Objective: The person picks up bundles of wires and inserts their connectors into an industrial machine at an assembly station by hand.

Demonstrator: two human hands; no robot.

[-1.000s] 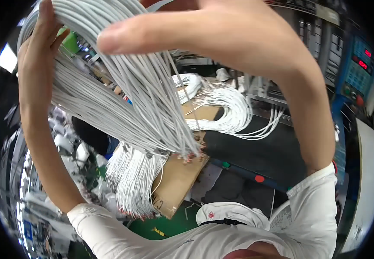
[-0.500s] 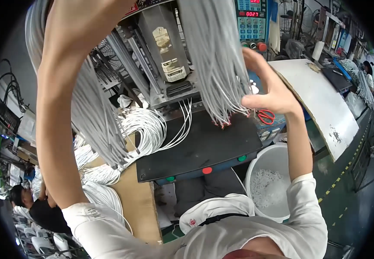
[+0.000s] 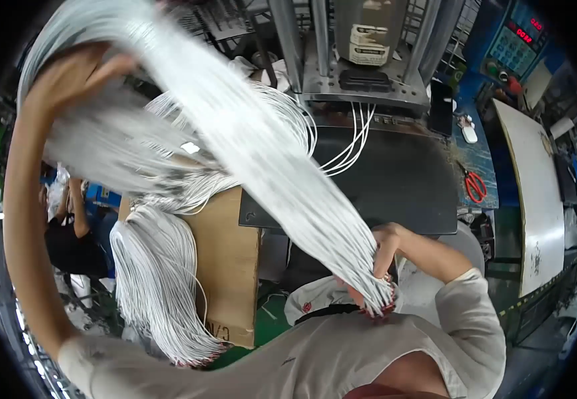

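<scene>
The left hand (image 3: 79, 76) is raised high and closed around the top of a thick bundle of thin white wires (image 3: 262, 159), which runs down slanted to the right hand (image 3: 378, 249), gripping it near the red-tipped ends. Half a second ago the right hand was higher, before the machine. The wires look smooth and straight.
</scene>
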